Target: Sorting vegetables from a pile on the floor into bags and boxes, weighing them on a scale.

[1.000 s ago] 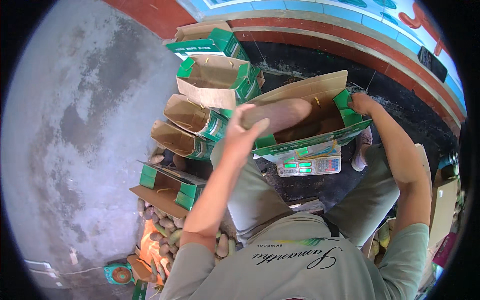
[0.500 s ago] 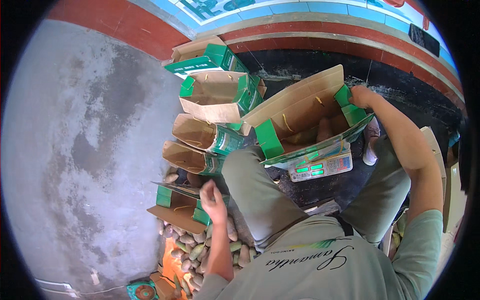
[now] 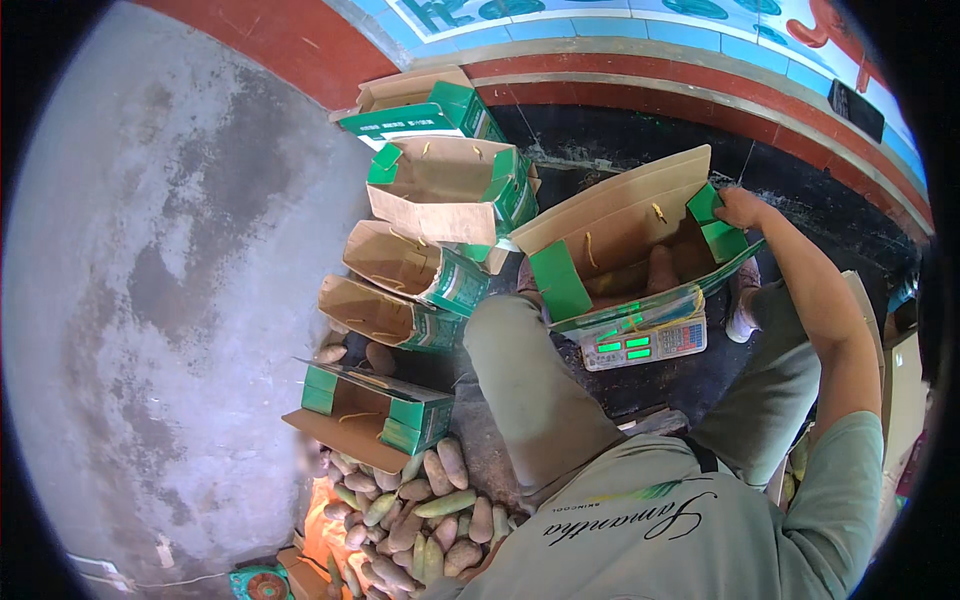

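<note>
My right hand (image 3: 740, 207) grips the green end flap at the right corner of an open cardboard carton (image 3: 620, 230). The carton is brown inside, green outside, and has yellow cord handles. Some long brownish produce (image 3: 662, 270) lies inside it; the front wall hides part of the contents. The carton stands tilted on a digital scale (image 3: 645, 342) with lit green displays, between my legs. My left hand is out of sight; a pile of brown and green oblong produce (image 3: 430, 510), its kind unclear, lies at lower left.
Several open green-and-brown cartons stand in a column on the left, including a near carton (image 3: 370, 410) beside the pile and a far carton (image 3: 420, 110) by the wall. An orange sheet (image 3: 318, 520) lies under the produce. A green round device (image 3: 262, 583) sits at bottom left.
My left hand, which was above the near carton and the produce pile, has dropped out of view. My right hand stays on the carton's flap. The whole view has shifted slightly.
</note>
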Action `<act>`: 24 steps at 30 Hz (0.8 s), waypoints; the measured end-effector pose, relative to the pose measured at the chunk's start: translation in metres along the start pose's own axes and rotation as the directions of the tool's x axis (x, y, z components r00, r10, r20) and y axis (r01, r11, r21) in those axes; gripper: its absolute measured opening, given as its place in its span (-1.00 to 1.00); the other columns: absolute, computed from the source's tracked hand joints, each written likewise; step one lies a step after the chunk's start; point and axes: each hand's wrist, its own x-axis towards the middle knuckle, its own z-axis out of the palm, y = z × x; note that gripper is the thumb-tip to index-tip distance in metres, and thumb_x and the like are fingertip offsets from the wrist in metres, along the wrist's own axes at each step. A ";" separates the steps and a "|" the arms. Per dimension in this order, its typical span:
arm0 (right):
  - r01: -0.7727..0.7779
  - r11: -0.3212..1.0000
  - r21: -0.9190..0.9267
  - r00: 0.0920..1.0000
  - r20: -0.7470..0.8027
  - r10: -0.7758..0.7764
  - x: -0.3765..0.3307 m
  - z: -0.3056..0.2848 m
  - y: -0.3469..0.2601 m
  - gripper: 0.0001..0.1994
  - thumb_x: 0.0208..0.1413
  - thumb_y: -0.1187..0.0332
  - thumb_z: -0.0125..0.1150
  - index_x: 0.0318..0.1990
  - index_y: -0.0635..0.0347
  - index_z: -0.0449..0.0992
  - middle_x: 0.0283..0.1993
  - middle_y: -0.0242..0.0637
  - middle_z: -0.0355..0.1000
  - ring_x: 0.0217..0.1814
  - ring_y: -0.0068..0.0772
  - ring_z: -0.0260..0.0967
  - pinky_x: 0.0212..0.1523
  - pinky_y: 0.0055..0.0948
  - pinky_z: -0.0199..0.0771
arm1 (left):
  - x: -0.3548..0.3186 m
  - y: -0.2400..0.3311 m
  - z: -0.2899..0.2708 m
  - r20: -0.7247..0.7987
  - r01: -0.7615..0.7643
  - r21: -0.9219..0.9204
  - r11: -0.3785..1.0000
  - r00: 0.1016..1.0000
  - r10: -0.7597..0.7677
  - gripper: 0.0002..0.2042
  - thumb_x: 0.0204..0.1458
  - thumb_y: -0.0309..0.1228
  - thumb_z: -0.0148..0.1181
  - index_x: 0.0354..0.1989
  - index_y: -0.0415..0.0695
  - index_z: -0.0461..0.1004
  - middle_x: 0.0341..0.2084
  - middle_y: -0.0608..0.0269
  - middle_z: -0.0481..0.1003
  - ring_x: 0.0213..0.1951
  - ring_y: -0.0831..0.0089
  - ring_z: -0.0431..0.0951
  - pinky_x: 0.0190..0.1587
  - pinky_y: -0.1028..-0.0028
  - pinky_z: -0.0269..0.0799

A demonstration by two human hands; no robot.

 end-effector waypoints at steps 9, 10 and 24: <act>-0.041 0.998 0.053 0.999 -0.026 0.042 -0.006 0.000 -0.003 -0.68 0.00 0.29 0.02 -0.20 0.40 0.36 -0.43 -0.01 0.40 -0.44 -0.18 0.44 -0.60 -0.31 0.47 | -0.038 -0.016 0.034 0.088 0.019 0.046 0.999 0.996 -0.023 -0.65 -0.09 -0.24 0.09 -0.13 -0.09 0.34 -0.31 -0.12 0.41 -0.22 0.00 0.42 -0.16 0.16 0.36; -0.071 0.996 0.060 0.997 -0.003 0.071 -0.008 -0.002 -0.007 -0.68 0.02 0.27 0.01 -0.21 0.41 0.37 -0.44 -0.03 0.39 -0.45 -0.18 0.43 -0.61 -0.32 0.48 | -0.042 -0.017 0.037 0.097 0.023 0.053 0.998 0.995 -0.028 -0.64 -0.10 -0.23 0.09 -0.12 -0.08 0.33 -0.30 -0.12 0.40 -0.21 0.00 0.42 -0.16 0.17 0.36; -0.100 0.965 0.242 0.995 0.000 0.103 -0.018 -0.014 -0.005 -0.69 0.05 0.22 0.00 -0.23 0.32 0.44 -0.49 -0.23 0.36 -0.54 -0.34 0.36 -0.63 -0.36 0.47 | -0.081 -0.034 0.072 0.199 0.024 0.177 0.984 0.978 -0.060 -0.50 -0.16 -0.20 0.16 0.01 0.00 0.25 -0.15 -0.08 0.34 -0.07 0.02 0.35 -0.07 0.18 0.33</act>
